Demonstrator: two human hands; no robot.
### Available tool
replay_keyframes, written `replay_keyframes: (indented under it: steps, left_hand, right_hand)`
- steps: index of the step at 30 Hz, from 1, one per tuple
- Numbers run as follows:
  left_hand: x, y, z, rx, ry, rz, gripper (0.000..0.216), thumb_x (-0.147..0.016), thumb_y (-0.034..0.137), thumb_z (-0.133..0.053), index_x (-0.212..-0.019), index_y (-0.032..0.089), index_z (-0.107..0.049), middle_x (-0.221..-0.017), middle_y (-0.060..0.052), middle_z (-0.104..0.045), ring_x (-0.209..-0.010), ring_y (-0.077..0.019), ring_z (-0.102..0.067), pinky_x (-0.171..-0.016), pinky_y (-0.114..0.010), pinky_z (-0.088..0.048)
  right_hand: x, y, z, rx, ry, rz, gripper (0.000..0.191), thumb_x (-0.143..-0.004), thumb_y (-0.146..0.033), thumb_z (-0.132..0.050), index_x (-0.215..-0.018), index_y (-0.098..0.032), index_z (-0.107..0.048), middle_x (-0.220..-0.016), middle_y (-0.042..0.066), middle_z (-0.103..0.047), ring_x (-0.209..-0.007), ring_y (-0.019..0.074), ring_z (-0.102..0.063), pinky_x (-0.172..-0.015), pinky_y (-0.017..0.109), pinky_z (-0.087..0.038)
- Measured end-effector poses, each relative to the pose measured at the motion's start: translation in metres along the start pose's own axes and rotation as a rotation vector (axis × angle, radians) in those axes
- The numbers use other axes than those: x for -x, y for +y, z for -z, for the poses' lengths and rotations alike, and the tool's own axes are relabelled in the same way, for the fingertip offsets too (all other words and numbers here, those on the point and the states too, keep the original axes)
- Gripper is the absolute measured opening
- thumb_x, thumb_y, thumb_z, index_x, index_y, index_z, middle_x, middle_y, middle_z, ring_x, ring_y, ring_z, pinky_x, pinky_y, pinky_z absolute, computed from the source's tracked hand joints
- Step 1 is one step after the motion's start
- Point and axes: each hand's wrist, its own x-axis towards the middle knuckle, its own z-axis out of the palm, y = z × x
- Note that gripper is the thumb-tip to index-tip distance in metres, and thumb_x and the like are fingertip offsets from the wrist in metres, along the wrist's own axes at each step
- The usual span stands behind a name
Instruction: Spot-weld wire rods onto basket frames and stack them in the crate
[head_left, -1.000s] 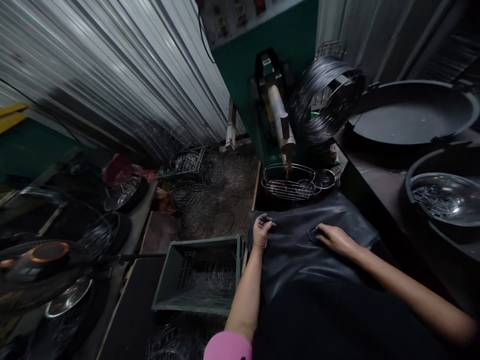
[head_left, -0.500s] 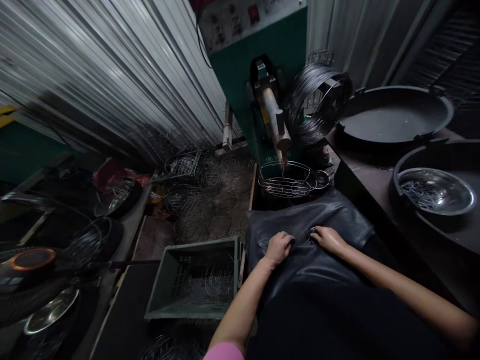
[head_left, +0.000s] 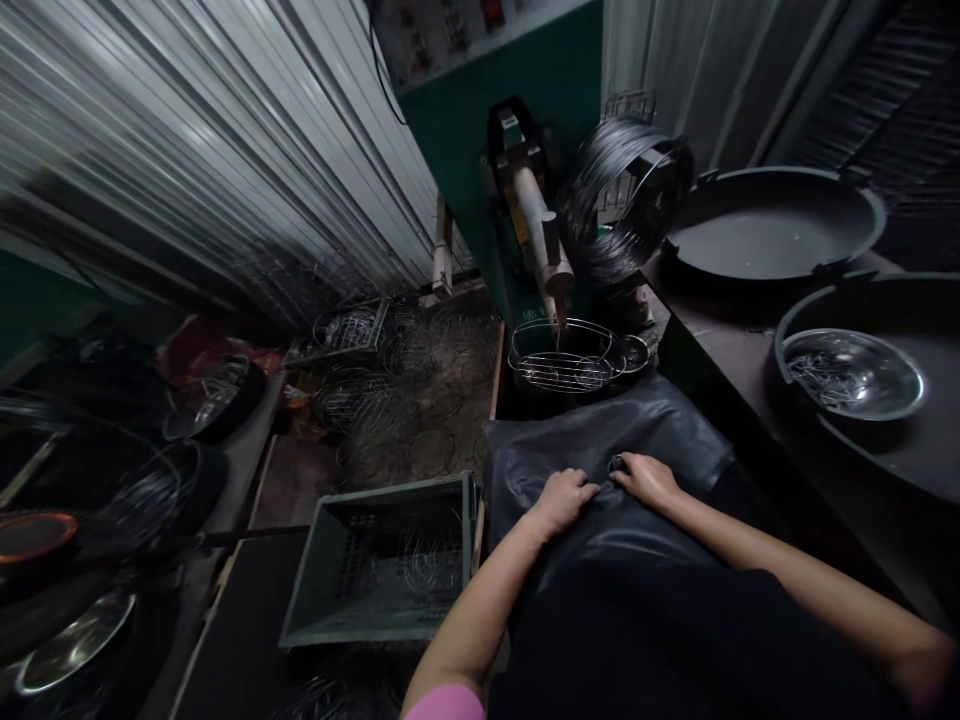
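Note:
Over my lap lies a dark leather-like apron (head_left: 660, 420), with both hands close together above it. My right hand (head_left: 646, 480) is closed, and a small dark wire ring (head_left: 614, 463) shows at its fingertips. Just left of it is my left hand (head_left: 566, 500), its fingers curled together; whatever they pinch, if anything, is too small to make out. Past the apron, a round wire rack (head_left: 555, 382) sits beneath the tip of a machine arm (head_left: 541, 235).
A green plastic crate (head_left: 300, 600) with wire pieces stands at my left. On the right, large dark pans (head_left: 772, 225) rest on a bench, one holding a metal bowl (head_left: 896, 385) of small wire parts. Behind them hangs a wire coil (head_left: 596, 200).
My left hand has moved right, toward my right hand, so the gap between them is narrower. The surroundings have shifted a little left in view.

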Motion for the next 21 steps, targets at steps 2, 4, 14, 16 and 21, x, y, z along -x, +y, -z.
replay_keyframes:
  steps: [2, 4, 14, 16, 21]
  left_hand:
    - [0.000, 0.001, 0.004, 0.028, -0.020, 0.021, 0.029, -0.086, 0.022, -0.043, -0.110, 0.027, -0.059, -0.097, -0.006, -0.057, -0.087, -0.0187, -0.052, -0.070, -0.029, -0.044]
    - [-0.002, 0.001, 0.008, 0.067, -0.044, 0.042, 0.031, -0.084, 0.018, -0.044, -0.111, 0.025, -0.059, -0.096, -0.006, -0.058, -0.086, -0.0192, -0.053, -0.071, -0.030, -0.045]
    - [-0.023, 0.009, 0.024, 0.232, -0.080, 0.110, 0.026, -0.080, 0.019, -0.047, -0.102, 0.019, -0.062, -0.096, -0.007, -0.061, -0.085, -0.0187, -0.058, -0.075, -0.029, -0.048]
    - [-0.030, 0.012, 0.029, 0.191, -0.128, 0.135, 0.021, -0.079, 0.025, -0.051, -0.095, 0.018, -0.063, -0.093, -0.008, -0.062, -0.082, -0.0204, -0.060, -0.073, -0.030, -0.049]
    - [-0.045, 0.016, 0.036, 0.073, -0.234, 0.141, 0.017, -0.077, 0.026, -0.053, -0.087, 0.018, -0.064, -0.090, -0.010, -0.065, -0.082, -0.0260, -0.062, -0.068, -0.035, -0.050]
  right_hand:
    - [0.000, -0.002, -0.001, 0.000, 0.000, -0.004, 0.022, -0.081, -0.034, -0.051, -0.092, -0.018, -0.063, -0.094, 0.011, -0.069, -0.086, 0.0233, -0.064, -0.065, 0.030, -0.043]
    - [-0.001, -0.003, -0.001, -0.005, -0.001, -0.012, 0.020, -0.080, -0.029, -0.051, -0.091, -0.018, -0.064, -0.093, 0.011, -0.069, -0.084, 0.0230, -0.064, -0.065, 0.030, -0.043]
    - [-0.004, 0.020, 0.005, -0.386, 0.006, 0.044, 0.013, -0.076, -0.026, -0.048, -0.077, -0.019, -0.060, -0.077, 0.003, -0.067, -0.073, 0.0165, -0.061, -0.063, 0.025, -0.044]
    - [-0.001, 0.026, 0.007, -0.675, -0.087, 0.004, 0.012, -0.075, -0.029, -0.047, -0.074, -0.019, -0.054, -0.061, -0.001, -0.059, -0.058, 0.0143, -0.056, -0.053, 0.024, -0.041]
    - [0.013, 0.035, 0.018, -1.082, -0.264, -0.069, 0.013, -0.073, -0.033, -0.049, -0.074, -0.021, -0.046, -0.047, -0.009, -0.042, -0.041, 0.0084, -0.040, -0.042, 0.020, -0.031]
